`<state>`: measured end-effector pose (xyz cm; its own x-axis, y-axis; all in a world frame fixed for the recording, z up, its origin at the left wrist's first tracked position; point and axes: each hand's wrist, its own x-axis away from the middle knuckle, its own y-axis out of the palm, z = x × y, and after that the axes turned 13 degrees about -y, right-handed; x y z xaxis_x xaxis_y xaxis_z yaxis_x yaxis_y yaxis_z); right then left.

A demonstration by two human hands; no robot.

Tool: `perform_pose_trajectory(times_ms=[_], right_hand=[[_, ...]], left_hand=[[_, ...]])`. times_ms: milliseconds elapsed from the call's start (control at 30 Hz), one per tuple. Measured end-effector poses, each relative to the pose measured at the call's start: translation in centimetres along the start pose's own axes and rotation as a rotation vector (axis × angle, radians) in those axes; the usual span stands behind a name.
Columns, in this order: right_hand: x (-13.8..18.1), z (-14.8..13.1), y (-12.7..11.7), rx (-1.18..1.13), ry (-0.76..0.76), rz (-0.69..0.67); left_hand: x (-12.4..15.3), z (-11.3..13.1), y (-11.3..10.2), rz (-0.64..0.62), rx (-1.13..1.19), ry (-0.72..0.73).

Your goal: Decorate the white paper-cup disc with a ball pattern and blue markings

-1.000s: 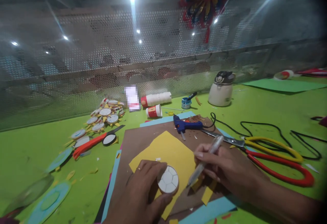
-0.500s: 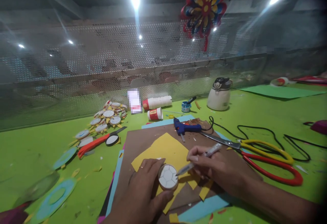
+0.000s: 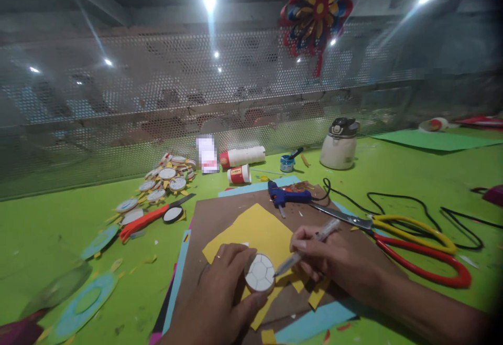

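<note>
My left hand (image 3: 220, 298) is closed around a white round disc (image 3: 259, 272) drawn with a football pattern, pinning it on a yellow paper sheet (image 3: 255, 229). My right hand (image 3: 338, 263) grips a silver pen (image 3: 308, 248), its tip touching the disc's right edge. The yellow sheet lies on a brown card (image 3: 212, 219) on the green table (image 3: 47, 229).
A blue glue gun (image 3: 288, 196) and big scissors with red and yellow handles (image 3: 412, 243) lie just beyond my right hand, with black cable (image 3: 393, 198) behind. A pile of round badges (image 3: 163, 180), an orange cutter (image 3: 143, 222), cups, a small pot and a white jug (image 3: 340, 144) stand farther back. Blue paper rings (image 3: 82, 303) lie at left.
The pen swung down from beside the disc until its tip met the disc's right edge. My left hand stayed on the disc.
</note>
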<state>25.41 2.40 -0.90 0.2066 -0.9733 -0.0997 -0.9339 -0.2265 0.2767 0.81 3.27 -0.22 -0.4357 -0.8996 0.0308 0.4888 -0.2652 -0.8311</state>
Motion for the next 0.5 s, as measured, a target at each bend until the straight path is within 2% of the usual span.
perform_pose_trajectory(times_ms=[500], right_hand=[[0.23,-0.6,0.0,0.062,0.014,-0.031]], left_hand=[[0.11,-0.06,0.14,0.054,0.019,0.055]])
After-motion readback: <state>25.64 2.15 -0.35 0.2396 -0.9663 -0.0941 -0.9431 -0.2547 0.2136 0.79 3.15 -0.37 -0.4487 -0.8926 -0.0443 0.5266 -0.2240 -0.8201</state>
